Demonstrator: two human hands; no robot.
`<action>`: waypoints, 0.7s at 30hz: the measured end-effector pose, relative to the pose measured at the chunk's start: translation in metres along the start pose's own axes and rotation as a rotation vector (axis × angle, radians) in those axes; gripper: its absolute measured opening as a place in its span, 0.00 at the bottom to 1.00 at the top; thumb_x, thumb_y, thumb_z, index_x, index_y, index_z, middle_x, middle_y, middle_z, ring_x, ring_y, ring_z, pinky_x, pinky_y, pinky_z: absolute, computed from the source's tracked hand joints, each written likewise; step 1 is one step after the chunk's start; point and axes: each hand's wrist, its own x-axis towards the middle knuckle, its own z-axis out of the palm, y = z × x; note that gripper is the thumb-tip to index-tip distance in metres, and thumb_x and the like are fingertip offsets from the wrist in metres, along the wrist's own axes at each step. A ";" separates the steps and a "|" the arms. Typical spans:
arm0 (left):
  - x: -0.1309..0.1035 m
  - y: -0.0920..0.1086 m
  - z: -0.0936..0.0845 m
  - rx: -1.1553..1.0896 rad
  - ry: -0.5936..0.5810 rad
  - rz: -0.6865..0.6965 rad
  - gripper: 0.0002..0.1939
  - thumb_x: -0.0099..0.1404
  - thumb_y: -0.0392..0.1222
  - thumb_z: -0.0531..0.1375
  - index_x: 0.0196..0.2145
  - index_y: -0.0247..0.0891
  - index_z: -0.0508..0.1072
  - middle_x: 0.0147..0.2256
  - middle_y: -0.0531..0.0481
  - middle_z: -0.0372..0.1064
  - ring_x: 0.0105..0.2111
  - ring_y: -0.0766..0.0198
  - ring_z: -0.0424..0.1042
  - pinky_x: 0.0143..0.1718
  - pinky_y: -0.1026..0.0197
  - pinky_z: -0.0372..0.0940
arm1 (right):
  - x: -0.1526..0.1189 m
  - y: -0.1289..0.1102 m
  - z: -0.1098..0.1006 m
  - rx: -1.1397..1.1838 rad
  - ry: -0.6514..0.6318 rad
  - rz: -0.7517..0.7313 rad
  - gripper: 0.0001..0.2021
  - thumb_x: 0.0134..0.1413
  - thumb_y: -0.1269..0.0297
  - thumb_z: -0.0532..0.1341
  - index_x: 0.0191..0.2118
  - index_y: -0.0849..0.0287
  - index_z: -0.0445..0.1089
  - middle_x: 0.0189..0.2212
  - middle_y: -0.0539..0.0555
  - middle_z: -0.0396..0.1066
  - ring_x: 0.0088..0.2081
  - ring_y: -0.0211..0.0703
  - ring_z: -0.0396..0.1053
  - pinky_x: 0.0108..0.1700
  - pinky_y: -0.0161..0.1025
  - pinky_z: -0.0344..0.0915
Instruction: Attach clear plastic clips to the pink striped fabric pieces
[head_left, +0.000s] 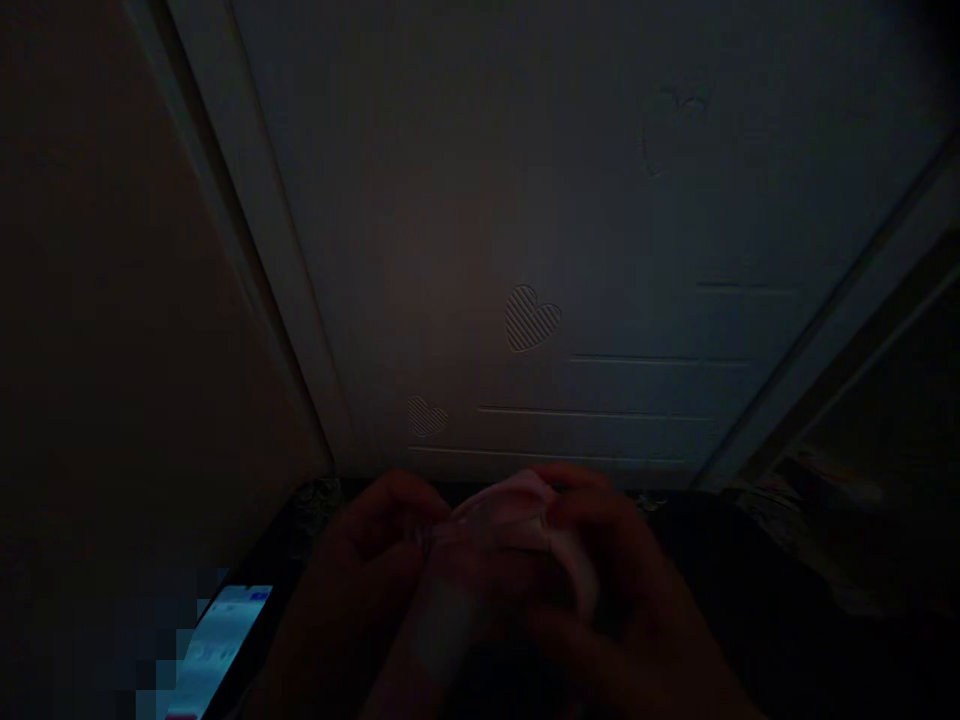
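The picture is very dark. A pale pink item, soft-looking and with a curved strip or band at its right, lies between my two hands at the bottom centre. My left hand has its fingers closed at the item's left end, near a thin, clear-looking part. Around the item's right side curl the fingers of my right hand. The lower part of the item fades into shadow, so its full shape is hidden.
Ahead stands a pale door or panel with carved hearts and lines. A brown surface rises at the left. A lit phone lies at the lower left. Dim patterned fabric shows at the lower right.
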 end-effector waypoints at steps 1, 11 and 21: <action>0.000 0.001 0.001 0.028 0.003 0.004 0.15 0.46 0.51 0.73 0.26 0.42 0.75 0.23 0.58 0.73 0.21 0.69 0.68 0.22 0.69 0.62 | 0.002 0.000 0.000 -0.064 -0.014 -0.036 0.11 0.47 0.64 0.70 0.38 0.46 0.73 0.51 0.50 0.68 0.50 0.49 0.68 0.49 0.43 0.67; 0.002 0.003 0.004 0.113 0.078 0.042 0.13 0.46 0.48 0.72 0.26 0.42 0.74 0.22 0.57 0.73 0.21 0.69 0.68 0.20 0.70 0.61 | 0.002 -0.002 -0.019 0.215 0.083 0.116 0.11 0.53 0.50 0.65 0.29 0.49 0.76 0.42 0.53 0.74 0.36 0.47 0.72 0.33 0.38 0.69; -0.004 0.007 0.016 0.117 0.114 0.039 0.10 0.48 0.42 0.73 0.26 0.41 0.75 0.19 0.61 0.69 0.19 0.75 0.64 0.21 0.75 0.58 | 0.006 -0.004 -0.020 0.211 0.116 0.273 0.14 0.50 0.44 0.65 0.28 0.49 0.73 0.27 0.52 0.75 0.31 0.48 0.72 0.29 0.40 0.69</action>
